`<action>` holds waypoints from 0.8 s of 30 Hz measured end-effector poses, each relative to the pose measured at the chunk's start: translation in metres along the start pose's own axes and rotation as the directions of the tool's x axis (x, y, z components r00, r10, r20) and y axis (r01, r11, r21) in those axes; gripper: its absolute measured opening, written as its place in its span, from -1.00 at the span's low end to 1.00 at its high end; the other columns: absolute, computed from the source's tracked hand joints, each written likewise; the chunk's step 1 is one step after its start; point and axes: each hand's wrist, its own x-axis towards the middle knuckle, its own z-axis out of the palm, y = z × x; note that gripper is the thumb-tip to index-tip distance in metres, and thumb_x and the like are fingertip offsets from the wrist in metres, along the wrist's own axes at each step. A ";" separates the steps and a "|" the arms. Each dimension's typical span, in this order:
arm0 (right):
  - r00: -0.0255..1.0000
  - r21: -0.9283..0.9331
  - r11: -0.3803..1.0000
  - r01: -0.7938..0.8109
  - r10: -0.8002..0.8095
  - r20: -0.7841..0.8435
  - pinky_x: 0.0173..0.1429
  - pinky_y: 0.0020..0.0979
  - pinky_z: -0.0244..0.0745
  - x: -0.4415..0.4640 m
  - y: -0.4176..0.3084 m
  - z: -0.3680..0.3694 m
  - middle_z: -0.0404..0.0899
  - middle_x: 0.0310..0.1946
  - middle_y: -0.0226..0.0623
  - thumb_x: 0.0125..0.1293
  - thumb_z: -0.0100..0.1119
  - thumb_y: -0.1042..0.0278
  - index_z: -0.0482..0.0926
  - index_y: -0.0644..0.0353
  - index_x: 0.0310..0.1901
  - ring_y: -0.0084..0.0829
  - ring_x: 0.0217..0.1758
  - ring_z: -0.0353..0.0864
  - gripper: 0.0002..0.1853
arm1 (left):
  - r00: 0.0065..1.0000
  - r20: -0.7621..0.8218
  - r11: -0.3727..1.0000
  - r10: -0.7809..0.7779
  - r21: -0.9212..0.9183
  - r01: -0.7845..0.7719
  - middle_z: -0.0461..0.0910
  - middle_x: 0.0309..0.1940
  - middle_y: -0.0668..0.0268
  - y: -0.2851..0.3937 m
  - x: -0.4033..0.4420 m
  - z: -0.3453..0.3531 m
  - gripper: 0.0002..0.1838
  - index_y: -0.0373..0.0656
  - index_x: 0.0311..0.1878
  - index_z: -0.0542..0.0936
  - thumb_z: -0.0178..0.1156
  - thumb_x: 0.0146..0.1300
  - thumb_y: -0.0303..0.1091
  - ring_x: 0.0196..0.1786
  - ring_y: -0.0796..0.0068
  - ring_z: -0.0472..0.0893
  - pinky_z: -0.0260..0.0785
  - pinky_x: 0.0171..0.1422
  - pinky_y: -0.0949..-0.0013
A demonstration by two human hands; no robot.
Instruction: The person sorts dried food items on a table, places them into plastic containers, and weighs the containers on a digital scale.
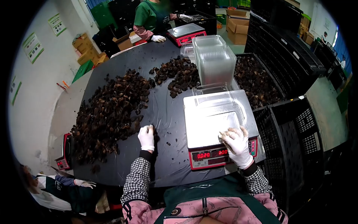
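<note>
1 clear tray (pixel 226 118), looking unfilled, is resting on the scale (pixel 197 128) at centre right, which is reading 0.020, while loose dark pieces (pixel 115 100) are lying heaped at left. The right hand (pixel 236 145) is spreading bent fingers at the tray's near edge; the left hand (pixel 146 137) is curling near the heap, any pinch impossible to tell. The black worktop (pixel 164 112) is filling mid-frame, stacked trays (pixel 217 65) are standing upper centre, black crates (pixel 285 52) are lining the right, and 1 person (pixel 146 18) is working at top.

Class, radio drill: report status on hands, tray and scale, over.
Left hand beside dark heap. Right hand at clear tray. Tray on scale; right hand partly covers red-lit display.
</note>
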 end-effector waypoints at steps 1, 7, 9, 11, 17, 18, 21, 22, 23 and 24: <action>1.000 0.001 1.000 0.003 -0.003 -0.004 0.53 0.00 0.07 -0.001 0.001 0.001 0.64 -0.08 -0.42 0.20 0.38 0.45 0.65 0.03 0.10 -0.28 0.18 0.59 -0.61 | 0.999 0.006 0.994 -0.037 -0.102 0.037 0.64 -0.42 0.13 0.021 0.008 -0.004 -0.83 -0.27 -0.31 0.70 0.31 0.37 -0.36 -0.30 0.13 0.67 0.50 -0.15 0.16; 1.000 0.021 1.000 -0.011 0.011 -0.003 0.54 -0.01 0.06 0.000 -0.001 0.002 0.66 -0.07 -0.41 0.21 0.37 0.45 0.66 0.06 0.09 -0.28 0.17 0.59 -0.63 | 0.863 0.098 0.818 0.495 -0.388 -0.425 0.66 -0.33 0.22 0.223 0.021 -0.031 -0.86 -0.18 -0.06 0.70 0.30 0.39 -0.40 -0.31 0.34 0.69 0.55 -0.18 0.27; 1.000 0.011 1.000 -0.010 0.010 -0.009 0.54 -0.01 0.06 0.000 -0.001 0.002 0.66 -0.07 -0.41 0.22 0.36 0.44 0.66 0.05 0.11 -0.29 0.17 0.58 -0.62 | 0.774 0.086 0.713 0.628 -0.461 -0.528 0.64 -0.39 0.21 0.256 0.014 -0.003 -0.85 -0.19 -0.04 0.69 0.30 0.38 -0.41 -0.31 0.32 0.69 0.55 -0.17 0.26; 1.000 -0.003 1.000 -0.028 0.028 0.012 0.54 0.00 0.05 0.000 -0.003 -0.002 0.64 -0.06 -0.42 0.24 0.36 0.43 0.66 0.03 0.15 -0.29 0.19 0.56 -0.59 | 0.693 0.131 0.654 0.709 -0.492 -0.575 0.64 -0.37 0.17 0.273 0.010 0.021 -0.81 -0.17 -0.03 0.67 0.29 0.31 -0.41 -0.27 0.20 0.69 0.54 -0.14 0.21; 0.989 0.109 0.986 -0.122 0.131 -0.074 0.44 -0.03 0.24 0.001 -0.011 -0.037 0.62 0.04 -0.15 0.15 0.31 0.40 0.60 0.25 0.19 -0.10 0.21 0.55 -0.49 | 0.440 0.466 0.635 0.768 -0.464 -0.618 0.62 0.02 0.10 0.281 0.004 0.020 -0.56 -0.15 0.28 0.55 0.20 0.34 -0.34 0.11 0.06 0.60 0.45 0.19 0.08; 0.982 0.101 0.987 -0.125 0.137 -0.127 0.39 -0.04 0.32 -0.008 -0.005 -0.041 0.62 0.06 -0.09 0.18 0.28 0.39 0.59 0.30 0.20 -0.08 0.19 0.56 -0.49 | 0.464 0.367 0.591 0.806 -0.551 -0.589 0.62 0.02 0.11 0.279 0.010 0.014 -0.60 -0.16 0.23 0.58 0.25 0.33 -0.32 0.08 0.07 0.62 0.47 0.18 0.11; 0.884 0.060 0.943 -0.328 0.328 -0.333 0.31 -0.07 0.45 -0.049 0.006 -0.038 0.62 0.08 -0.03 0.27 0.11 0.54 0.58 0.38 0.19 -0.03 0.17 0.58 -0.57 | 0.625 0.216 0.542 0.751 -0.741 -0.396 0.69 0.03 0.13 0.249 0.051 0.017 -0.68 -0.21 0.04 0.68 0.38 0.23 -0.37 0.04 0.14 0.71 0.57 0.17 0.23; 0.832 0.049 0.891 -0.451 0.440 -0.338 0.31 -0.07 0.47 -0.070 0.007 -0.036 0.62 0.09 -0.01 0.30 0.06 0.59 0.58 0.38 0.19 -0.02 0.18 0.58 -0.59 | 0.714 0.270 0.645 0.646 -0.693 -0.322 0.72 0.01 0.14 0.238 0.076 0.017 -0.73 -0.22 0.01 0.70 0.35 0.26 -0.41 0.03 0.17 0.73 0.58 0.20 0.27; 0.790 0.084 0.845 -0.528 0.525 -0.317 0.31 -0.09 0.47 -0.090 0.008 -0.032 0.61 0.11 -0.01 0.30 0.03 0.64 0.57 0.39 0.20 -0.01 0.18 0.57 -0.58 | 0.807 0.257 0.709 0.532 -0.656 -0.259 0.73 -0.05 0.13 0.230 0.099 0.024 -0.77 -0.19 -0.05 0.72 0.33 0.23 -0.42 0.05 0.11 0.70 0.53 0.24 0.19; 0.741 0.118 0.791 -0.600 0.605 -0.292 0.31 -0.10 0.47 -0.110 0.008 -0.027 0.60 0.12 0.00 0.30 0.00 0.70 0.55 0.39 0.21 0.00 0.19 0.56 -0.56 | 0.847 0.260 0.804 0.464 -0.525 -0.279 0.74 -0.04 0.13 0.214 0.126 0.039 -0.74 -0.19 -0.02 0.73 0.32 0.25 -0.34 0.05 0.14 0.72 0.54 0.24 0.18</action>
